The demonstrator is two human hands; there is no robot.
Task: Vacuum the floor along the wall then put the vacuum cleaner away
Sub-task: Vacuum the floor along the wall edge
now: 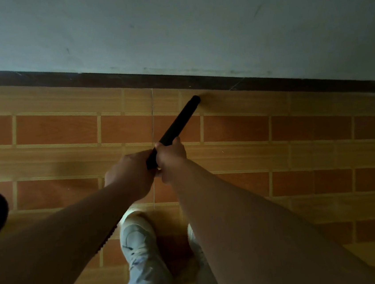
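Seen from the head, the left hand (128, 173) and right hand (172, 159) both wrap round the black vacuum tube (179, 121) at its near end. Its tip is down at the floor (238, 131), just beside the wall (170, 28). I think it is stiff and light, and the near end is a good place to hold.

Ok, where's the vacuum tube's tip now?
In the head view, the tube tip is just right of centre, at the tiled floor beside the dark skirting board at the foot of the wall.
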